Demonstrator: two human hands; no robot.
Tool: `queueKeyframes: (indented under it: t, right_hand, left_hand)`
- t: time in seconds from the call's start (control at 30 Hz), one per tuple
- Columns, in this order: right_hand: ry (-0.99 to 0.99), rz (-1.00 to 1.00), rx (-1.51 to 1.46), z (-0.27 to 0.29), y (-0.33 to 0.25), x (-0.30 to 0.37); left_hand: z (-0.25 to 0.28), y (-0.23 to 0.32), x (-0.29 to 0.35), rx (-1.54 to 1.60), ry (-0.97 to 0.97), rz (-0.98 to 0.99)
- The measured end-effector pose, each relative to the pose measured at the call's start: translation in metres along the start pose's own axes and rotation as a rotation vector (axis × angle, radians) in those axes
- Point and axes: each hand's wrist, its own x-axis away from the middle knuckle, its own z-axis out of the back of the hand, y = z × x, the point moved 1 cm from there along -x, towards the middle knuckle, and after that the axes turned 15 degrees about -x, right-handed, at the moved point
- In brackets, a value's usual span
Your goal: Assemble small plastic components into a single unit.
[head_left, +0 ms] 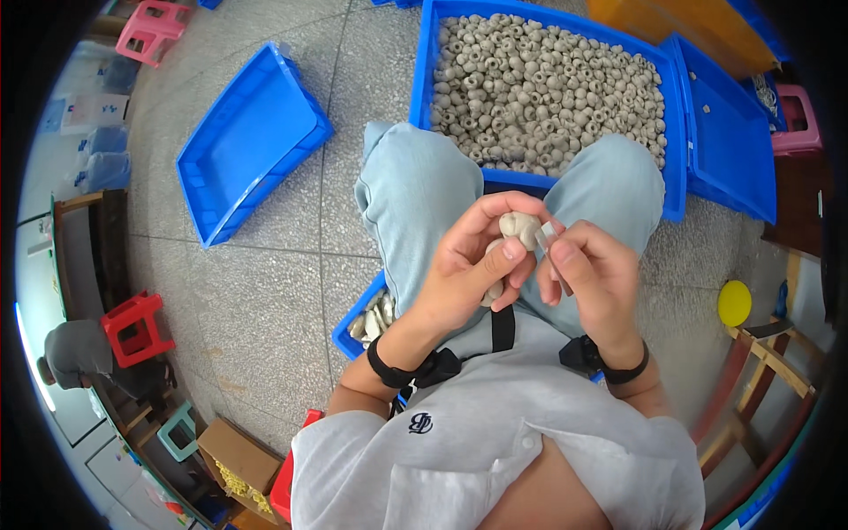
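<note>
In my left hand (464, 269) is a small beige, clay-like rounded figure (519, 228), its upper lump showing between thumb and fingers. More of the same beige material shows below the thumb. My right hand (603, 272) pinches a thin, flat, greyish blade-like strip (549, 240) between thumb and fingers. The strip's upper end is right beside the lump; whether it touches cannot be made out. Both hands are close together above my lap. Beyond my knees, a big blue tub (422, 75) holds a great many similar grey-beige round pieces (548, 97), several with holes.
A blue crate (243, 146) lies on the floor at left, another (729, 141) right of the tub. Beside my left thigh sits a small blue bin (347, 329) with pale pieces. A red stool (139, 329) and another person (84, 358) are far left; a wooden frame (751, 380) stands right.
</note>
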Motion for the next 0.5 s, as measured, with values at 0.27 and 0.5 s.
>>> queueKeyframes:
  t: [0.27, 0.5]
  right_hand:
    - [-0.021, 0.016, 0.073, -0.0002, -0.0018, -0.0013]
    - [-0.056, 0.016, 0.042, -0.002, -0.0027, -0.0029]
  left_hand:
    - [0.0014, -0.0043, -0.0017, 0.0, 0.024, -0.097]
    - [0.0007, -0.0054, -0.0043, -0.039, 0.01, -0.141]
